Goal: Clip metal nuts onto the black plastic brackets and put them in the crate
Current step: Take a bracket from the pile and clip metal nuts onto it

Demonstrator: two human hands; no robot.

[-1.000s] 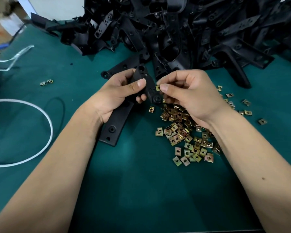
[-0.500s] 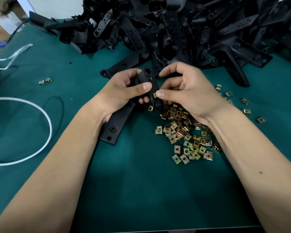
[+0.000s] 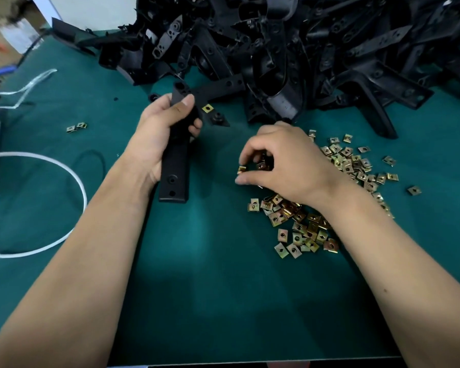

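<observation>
A green table mat (image 3: 210, 301) covers the whole work surface. At its far side lies a big heap of black plastic brackets (image 3: 290, 49), piled one over another. On the left edge a white cable (image 3: 72, 179) makes a loop on the mat.

The left hand (image 3: 160, 134) grips one long black bracket (image 3: 174, 168) around its upper part, fingers and thumb curled round it; the lower end of this bracket reaches down toward the mat. One yellow metal nut (image 3: 207, 108) already sits clipped on the arm of the bracket, just right of the thumb.

The right hand (image 3: 284, 166) is over the near edge of a scattered pile of metal nuts (image 3: 303, 227) (gold and brass coloured, small squares). Its thumb and fingers are curled and pinch a single nut (image 3: 241, 170) at the fingertips.

Two loose nuts (image 3: 76, 126) lie apart on the left, well away from the pile.
</observation>
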